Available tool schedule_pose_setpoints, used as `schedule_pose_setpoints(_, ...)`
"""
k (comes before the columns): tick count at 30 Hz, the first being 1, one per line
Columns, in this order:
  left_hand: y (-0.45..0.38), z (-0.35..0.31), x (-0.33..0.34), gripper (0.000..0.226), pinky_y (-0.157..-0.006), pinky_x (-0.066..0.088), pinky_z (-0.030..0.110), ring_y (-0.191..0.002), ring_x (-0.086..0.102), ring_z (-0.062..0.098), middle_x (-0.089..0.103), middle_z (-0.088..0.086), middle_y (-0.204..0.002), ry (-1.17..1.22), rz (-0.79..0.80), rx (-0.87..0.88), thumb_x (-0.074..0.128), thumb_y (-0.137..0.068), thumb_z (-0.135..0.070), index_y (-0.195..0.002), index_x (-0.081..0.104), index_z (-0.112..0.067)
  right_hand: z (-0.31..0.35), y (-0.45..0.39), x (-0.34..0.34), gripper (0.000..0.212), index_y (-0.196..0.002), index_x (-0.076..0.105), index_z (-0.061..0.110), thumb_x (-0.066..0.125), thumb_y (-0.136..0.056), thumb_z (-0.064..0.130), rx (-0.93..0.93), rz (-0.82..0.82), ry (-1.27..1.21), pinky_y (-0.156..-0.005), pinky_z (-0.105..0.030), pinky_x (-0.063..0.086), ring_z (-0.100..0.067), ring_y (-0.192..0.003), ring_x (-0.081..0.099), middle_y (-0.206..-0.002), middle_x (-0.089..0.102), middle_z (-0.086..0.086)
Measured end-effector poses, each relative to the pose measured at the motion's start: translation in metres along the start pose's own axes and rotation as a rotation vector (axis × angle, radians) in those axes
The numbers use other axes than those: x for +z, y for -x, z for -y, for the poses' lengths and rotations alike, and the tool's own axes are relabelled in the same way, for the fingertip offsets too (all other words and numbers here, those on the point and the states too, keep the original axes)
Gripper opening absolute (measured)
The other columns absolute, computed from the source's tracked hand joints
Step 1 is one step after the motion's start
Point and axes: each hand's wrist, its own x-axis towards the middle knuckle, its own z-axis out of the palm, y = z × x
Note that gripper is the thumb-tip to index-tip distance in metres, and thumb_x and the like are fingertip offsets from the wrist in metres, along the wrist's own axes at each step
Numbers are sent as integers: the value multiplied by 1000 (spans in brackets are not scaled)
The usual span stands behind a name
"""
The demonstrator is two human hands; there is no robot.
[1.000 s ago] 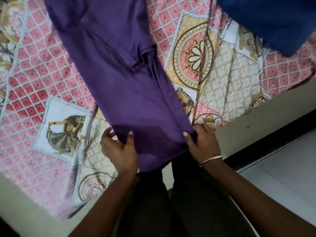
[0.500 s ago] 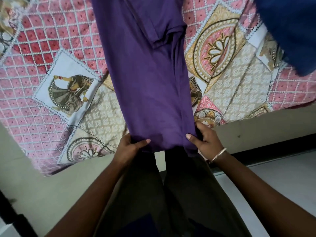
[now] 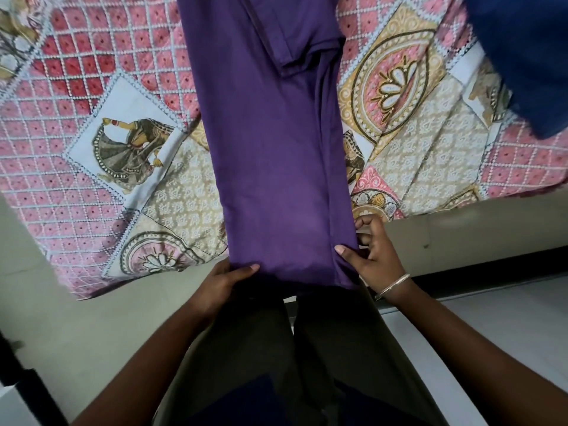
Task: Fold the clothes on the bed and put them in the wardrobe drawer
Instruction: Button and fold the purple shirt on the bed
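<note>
Since a second ago the purple T-shirt (image 3: pixel 276 142) has swung from a slant to lie straight up and down on the bed, and its lower hem now sits at the mattress edge, with both hands shifted along with it.

Purple T-shirt: folded lengthwise into a narrow strip, a sleeve tucked over near the top, lying flat on the patterned bedsheet (image 3: pixel 101 96). Hem hangs just past the bed edge, in front of the person's legs.

Left hand (image 3: pixel 219 285): pinches the hem's left corner, thumb on top of the cloth, fingers under it.

Right hand (image 3: pixel 373 256): pinches the hem's right corner, thumb pressed on the cloth; the other fingers are curled beside the edge. A thin metal bangle (image 3: pixel 393 285) rings that wrist.

Blue garment (image 3: pixel 522 56): lies on the sheet at the far right corner, well apart from the purple one, partly cut off by the view.

Bedsheet: pink lattice with cream and gold panels and printed dancer figures; covers the mattress up to its pale side (image 3: pixel 461 235).

Person stands against the bed in dark trousers (image 3: pixel 307 348). Grey floor (image 3: pixel 507 318) shows at right.
</note>
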Motion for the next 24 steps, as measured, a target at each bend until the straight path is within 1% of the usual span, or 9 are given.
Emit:
schedule_pose_setpoints(4, 2, 8, 2, 46, -100, 49, 46, -110, 67, 32, 69, 14, -120, 68, -69, 40, 75, -80, -12, -123, 61, -3, 0, 6, 1, 61, -96, 48, 53, 84, -74, 9, -146, -70, 167, -67, -24, 54, -4, -86, 60, -95, 60, 22)
schedule_pose_setpoints(8, 7, 11, 8, 23, -86, 56, 36, -99, 70, 32, 72, 19, -108, 104, -113, -51, 66, -88, -11, -108, 68, 1, -3, 10, 1, 17, -82, 72, 20, 80, -73, 7, -350, -79, 331, -72, -13, 44, 3, -81, 55, -88, 57, 7)
schedule_pose_setpoints(10, 9, 14, 10, 19, -89, 55, 41, -97, 69, 32, 68, 25, -114, 137, -159, 0, 65, -88, -5, -107, 63, -4, -7, 13, -3, 11, -85, 76, 13, 76, -75, 8, -403, -40, 411, -76, -10, 46, 2, -86, 56, -93, 57, -2)
schedule_pose_setpoints(14, 13, 21, 8, 54, -79, 56, 52, -90, 70, 36, 72, 21, -105, 210, -172, 146, 62, -89, 4, -127, 43, -30, -10, 15, -16, 44, -111, 72, 8, 52, -73, 3, -499, 215, 491, -84, -22, 53, -15, -98, 60, -116, 54, -7)
schedule_pose_setpoints(17, 21, 16, 5, 45, -58, 58, 44, -80, 67, 32, 69, 19, -106, 188, -60, 184, 46, -93, 8, -122, 51, -26, -10, 12, -24, 57, -128, 63, 10, 53, -73, -2, -544, 326, 660, -87, -28, 55, -22, -102, 61, -131, 45, -6)
schedule_pose_setpoints(19, 24, 15, 1, 49, -53, 56, 38, -80, 62, 32, 66, 20, -114, 191, 13, 134, 33, -84, 15, -113, 63, -12, -8, 11, -26, 48, -127, 62, 11, 46, -82, 7, -655, 276, 822, -70, -29, 56, -26, -96, 64, -130, 44, -7)
schedule_pose_setpoints(21, 25, 16, -3, 54, -59, 58, 39, -88, 64, 36, 67, 20, -118, 149, 81, 113, 32, -78, 20, -110, 68, -4, -6, 9, -26, 38, -121, 62, 11, 40, -91, 13, -780, 176, 912, -53, -29, 55, -31, -83, 68, -122, 47, -8)
schedule_pose_setpoints(22, 24, 16, -4, 52, -64, 60, 38, -92, 67, 35, 69, 19, -116, 101, 97, 141, 38, -78, 22, -112, 68, -4, -5, 7, -27, 34, -117, 65, 9, 38, -97, 14, -848, 126, 939, -51, -31, 56, -32, -80, 68, -119, 48, -8)
schedule_pose_setpoints(24, 21, 17, -5, 48, -76, 60, 34, -98, 71, 28, 73, 16, -110, -37, 83, 268, 57, -74, 21, -112, 69, -7, -5, 2, -27, 34, -104, 75, 7, 43, -104, 17, -998, 22, 998, -63, -38, 59, -33, -91, 62, -116, 50, -10)
